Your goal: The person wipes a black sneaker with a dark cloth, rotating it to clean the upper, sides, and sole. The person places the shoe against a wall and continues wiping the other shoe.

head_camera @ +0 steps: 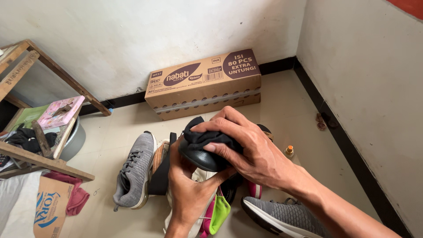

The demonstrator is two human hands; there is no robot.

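Black shoe (200,158) mostly hidden, left hand (188,194) gripping it, right hand (251,150) pressing cloth (207,137)

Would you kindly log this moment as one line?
left hand: holds black shoe | right hand: presses black cloth on shoe | floor: grey sneakers, cardboard box

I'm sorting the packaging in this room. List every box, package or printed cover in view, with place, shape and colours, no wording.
Long cardboard box: on the floor against the back wall, brown with dark maroon patches.
Small cardboard box: bottom left by the wooden shelf, tan with blue and white print.
Pink book cover: flat on the wooden shelf, left.
Small bottle: on the floor right of the hands, orange cap; label too small to tell.
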